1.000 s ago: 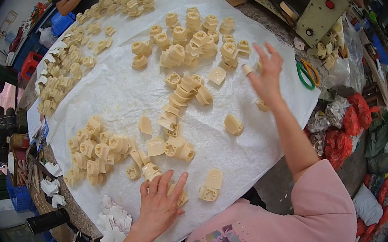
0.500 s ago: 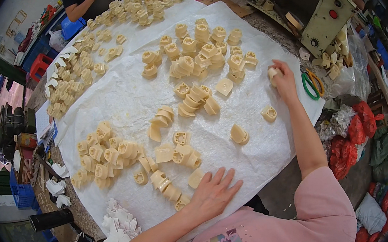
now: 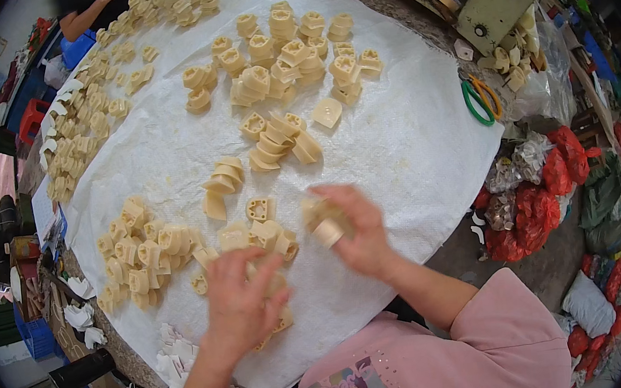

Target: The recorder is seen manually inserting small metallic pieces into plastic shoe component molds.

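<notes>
Two risks IMO: (1) R hand (image 3: pixel 361 238) seems to have a cream part (image 3: pixel 315 210) pinched betw thumb and curled fingers, but motion blur hides how secure the hold is; smooth sides could let it slip. (2) L hand (image 3: pixel 238 302), fingers part-spread low over parts at lower ctr, could knock pcs: the left cluster (image 3: pixel 150 250) and leaning stack (image 3: pixel 269 149) look loose, tilted, nothing bracing them. Can't tell if L is gripping or just touching. Creased white sheet (image 3: pixel 404 145) on the worktop (image 3: pixel 410 22) might also tip a pc. Held part is just below frame ctr, near the socketed pc (image 3: pixel 260 210); too blurred for detail. Similar pcs: cream, smooth, slightly glossy, hollow end w/ ribbed opening, opp. end running to a curved tongue. Lone flat pc (image 3: pixel 327 113) lies above ctr, bigger group (image 3: pixel 261 50) beyond it.
</notes>
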The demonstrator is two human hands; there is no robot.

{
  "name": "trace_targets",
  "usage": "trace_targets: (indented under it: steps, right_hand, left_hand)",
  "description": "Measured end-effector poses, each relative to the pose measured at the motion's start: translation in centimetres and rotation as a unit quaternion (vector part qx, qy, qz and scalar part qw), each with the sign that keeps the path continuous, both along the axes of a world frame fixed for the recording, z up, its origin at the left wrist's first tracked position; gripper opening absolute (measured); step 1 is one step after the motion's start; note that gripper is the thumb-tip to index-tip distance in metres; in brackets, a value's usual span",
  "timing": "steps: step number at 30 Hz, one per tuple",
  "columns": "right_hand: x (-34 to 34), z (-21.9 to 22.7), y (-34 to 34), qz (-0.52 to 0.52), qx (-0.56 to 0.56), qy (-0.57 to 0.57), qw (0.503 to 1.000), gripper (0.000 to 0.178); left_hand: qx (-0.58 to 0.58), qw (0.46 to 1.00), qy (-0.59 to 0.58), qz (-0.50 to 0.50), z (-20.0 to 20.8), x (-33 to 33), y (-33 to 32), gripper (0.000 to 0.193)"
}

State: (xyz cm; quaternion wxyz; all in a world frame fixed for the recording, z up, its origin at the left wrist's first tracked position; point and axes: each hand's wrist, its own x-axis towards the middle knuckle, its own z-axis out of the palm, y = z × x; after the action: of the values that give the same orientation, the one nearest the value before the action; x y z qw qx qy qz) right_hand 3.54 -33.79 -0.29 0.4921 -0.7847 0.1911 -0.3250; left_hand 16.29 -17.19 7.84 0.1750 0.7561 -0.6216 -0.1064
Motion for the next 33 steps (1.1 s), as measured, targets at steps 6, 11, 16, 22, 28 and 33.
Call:
trace_targets:
  steps: [6, 11, 16, 22, 28, 33]
  right_hand:
    - [1.7, 0.9, 7.4, 0.119, -0.097, -0.026, 0.988, 0.060]
    - [0.5, 2.6, 6.2, 0.308, -0.064, -0.053, 0.948, 0.065]
    - [3.0, 1.6, -7.1, -0.038, -0.160, -0.048, 0.985, 0.057]
    - [4.2, -1.7, -22.5, -0.157, -0.225, 0.169, 0.947, 0.060]
    - [4.5, -3.6, -25.8, -0.099, -0.250, 0.194, 0.944, 0.054]
    - [6.1, -4.0, -29.1, -0.282, -0.052, 0.056, 0.956, 0.047]
  left_hand:
    - [-0.132, 0.982, 0.067, 0.116, -0.8, 5.8, -6.9, 0.044]
    - [-0.058, 0.989, -0.064, 0.121, -3.9, 8.0, -11.7, 0.057]
    - [0.086, 0.983, -0.007, 0.161, -3.9, 7.8, -14.6, 0.073]
    - [0.105, 0.987, -0.040, 0.110, -3.3, 7.9, -15.1, 0.087]
    - [0.128, 0.982, 0.022, 0.137, -2.6, 6.7, -13.2, 0.072]
    - [0.139, 0.988, -0.053, -0.047, -1.0, 4.5, -8.7, 0.066]
